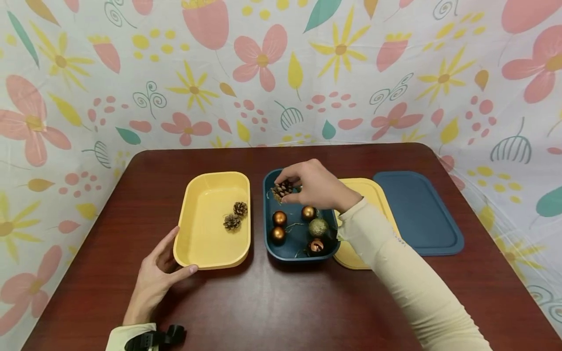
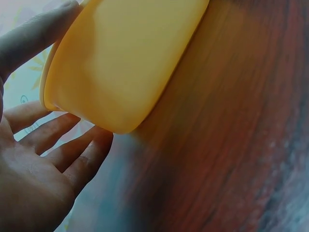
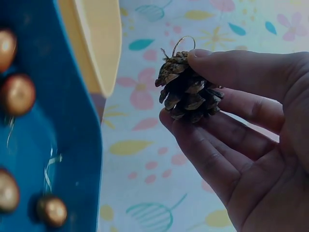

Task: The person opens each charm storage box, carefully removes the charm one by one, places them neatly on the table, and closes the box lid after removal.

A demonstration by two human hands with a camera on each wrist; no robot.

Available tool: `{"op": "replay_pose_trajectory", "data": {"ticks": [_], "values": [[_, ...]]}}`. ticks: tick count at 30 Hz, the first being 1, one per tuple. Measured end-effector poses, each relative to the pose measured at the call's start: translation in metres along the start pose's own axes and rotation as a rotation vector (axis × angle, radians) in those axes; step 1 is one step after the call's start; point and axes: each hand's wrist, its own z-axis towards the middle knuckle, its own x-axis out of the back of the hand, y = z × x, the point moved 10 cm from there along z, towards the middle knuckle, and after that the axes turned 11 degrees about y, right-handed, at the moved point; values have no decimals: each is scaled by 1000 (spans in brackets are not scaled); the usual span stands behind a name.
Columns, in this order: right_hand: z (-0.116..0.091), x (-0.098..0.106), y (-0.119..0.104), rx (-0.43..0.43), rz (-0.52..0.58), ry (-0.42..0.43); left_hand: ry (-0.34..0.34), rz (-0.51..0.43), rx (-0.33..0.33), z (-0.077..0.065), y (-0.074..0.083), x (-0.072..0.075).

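In the head view my right hand (image 1: 313,183) is over the far part of a blue container (image 1: 269,243), pinching a pine cone (image 3: 190,92) between thumb and fingers. The cone has a thin gold loop on top. Several copper-coloured balls (image 1: 279,218) and a glittery gold-green ball (image 1: 318,227) lie in the blue container. At the near left corner of a yellow container (image 1: 206,195), my left hand (image 1: 155,275) grips the wall with thumb and fingers spread around it. Two pine cones (image 1: 232,222) lie inside, by its right wall.
To the right of the blue container lies a yellow lid (image 1: 373,195), partly hidden by my right arm. A blue lid (image 1: 419,212) lies beyond it on the dark wooden table (image 1: 285,307). A flower-patterned cloth (image 1: 263,107) hangs behind the table.
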Motion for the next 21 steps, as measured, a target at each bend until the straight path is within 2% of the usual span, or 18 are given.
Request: {"op": "replay_pose_trajectory", "data": {"ticks": [11,21], "values": [[-21,36,40,-52,-48,50,-4,-35,-11,1,1,1],[-37,53,74,-145,-39,87,-13,-12,-5,1,0,0]]}}
